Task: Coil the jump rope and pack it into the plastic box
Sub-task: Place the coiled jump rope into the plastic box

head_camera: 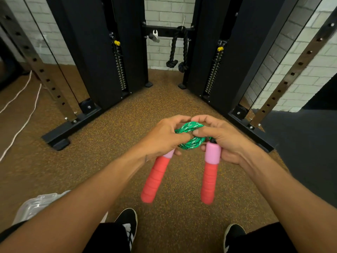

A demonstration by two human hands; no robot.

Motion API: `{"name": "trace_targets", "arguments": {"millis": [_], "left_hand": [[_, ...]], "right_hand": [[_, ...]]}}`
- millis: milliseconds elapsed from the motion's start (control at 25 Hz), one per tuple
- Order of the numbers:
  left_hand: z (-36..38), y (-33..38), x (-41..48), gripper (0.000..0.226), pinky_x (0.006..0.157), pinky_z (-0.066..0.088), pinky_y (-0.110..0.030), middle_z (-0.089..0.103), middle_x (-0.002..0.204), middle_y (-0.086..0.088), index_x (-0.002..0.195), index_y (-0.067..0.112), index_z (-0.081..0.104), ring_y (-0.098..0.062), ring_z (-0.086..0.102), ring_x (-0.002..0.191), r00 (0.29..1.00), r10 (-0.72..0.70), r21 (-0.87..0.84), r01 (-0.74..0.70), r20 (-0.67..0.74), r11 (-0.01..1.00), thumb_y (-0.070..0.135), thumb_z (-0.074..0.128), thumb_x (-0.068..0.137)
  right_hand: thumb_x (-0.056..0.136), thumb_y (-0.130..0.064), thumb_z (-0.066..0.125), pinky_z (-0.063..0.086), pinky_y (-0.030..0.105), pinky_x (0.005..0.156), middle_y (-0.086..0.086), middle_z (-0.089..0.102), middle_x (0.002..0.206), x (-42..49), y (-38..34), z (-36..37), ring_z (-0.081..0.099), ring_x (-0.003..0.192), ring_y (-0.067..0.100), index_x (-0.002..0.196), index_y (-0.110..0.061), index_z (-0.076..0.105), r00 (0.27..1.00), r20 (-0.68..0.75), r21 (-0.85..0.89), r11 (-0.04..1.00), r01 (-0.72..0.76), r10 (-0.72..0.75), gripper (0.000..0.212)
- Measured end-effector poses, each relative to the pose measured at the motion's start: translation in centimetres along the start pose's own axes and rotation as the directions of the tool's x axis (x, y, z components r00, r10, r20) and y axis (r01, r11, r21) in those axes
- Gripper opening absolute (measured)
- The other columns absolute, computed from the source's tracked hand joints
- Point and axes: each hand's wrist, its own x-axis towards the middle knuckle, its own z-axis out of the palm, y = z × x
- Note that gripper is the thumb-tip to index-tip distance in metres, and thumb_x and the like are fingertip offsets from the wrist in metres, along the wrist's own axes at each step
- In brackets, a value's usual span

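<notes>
The jump rope (pixel 189 133) is a green braided cord bunched into a tight coil, with two handles, pink at the top and red below. My left hand (pixel 164 137) and my right hand (pixel 220 137) both grip the coil from either side, fingertips meeting over it. The left handle (pixel 155 179) and the right handle (pixel 209 178) hang down below my hands. The clear plastic box (pixel 36 205) lies on the floor at the lower left, partly hidden behind my left forearm.
A black cable machine frame (pixel 76 123) stands ahead on the speckled brown floor. A black rope attachment (pixel 177 50) hangs at the back. A white cord (pixel 20 128) trails at left. A dark mat (pixel 310 152) lies at right. My two shoes (pixel 127 223) show below.
</notes>
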Motion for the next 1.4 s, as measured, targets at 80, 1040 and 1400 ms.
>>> {"name": "trace_targets", "arguments": {"millis": [80, 1040, 1400], "left_hand": [[-1.2, 0.0, -0.7, 0.051, 0.051, 0.056, -0.026, 0.062, 0.12, -0.005, 0.135, 0.024, 0.049, -0.01, 0.069, 0.075, 0.999, -0.028, -0.141, 0.03, 0.018, 0.99, 0.009, 0.066, 0.089], [-17.0, -30.6, -18.7, 0.046, 0.052, 0.057, -0.039, 0.064, 0.102, -0.016, 0.129, 0.027, 0.045, -0.018, 0.063, 0.072, 0.898, -0.3, -0.035, 0.305, -0.321, 0.952, 0.015, 0.064, 0.088], [-16.4, -39.3, -20.5, 0.04, 0.049, 0.048, -0.036, 0.063, 0.086, -0.013, 0.114, 0.022, 0.035, -0.022, 0.056, 0.059, 0.854, -0.37, 0.098, 0.431, -0.365, 0.897, 0.023, 0.064, 0.087]], "right_hand": [[0.071, -0.01, 0.075, 0.052, 0.021, 0.046, 0.005, 0.07, 0.098, 0.2, -0.4, 0.8, 0.065, 0.069, 0.013, 0.105, -0.021, 0.068, 0.999, 0.049, -0.009, 1.0, -0.013, 0.013, 0.036], [0.096, -0.009, 0.059, 0.053, 0.028, 0.055, 0.005, 0.07, 0.093, 10.9, 24.7, 30.6, 0.067, 0.066, 0.014, 0.112, -0.02, 0.06, 0.903, 0.238, 0.096, 0.916, -0.389, 0.358, 0.019], [0.099, -0.01, 0.058, 0.056, 0.039, 0.078, 0.017, 0.067, 0.112, 12.9, 33.1, 34.7, 0.065, 0.082, 0.022, 0.118, -0.015, 0.056, 0.844, 0.136, 0.085, 0.842, -0.532, 0.519, 0.021]]}}
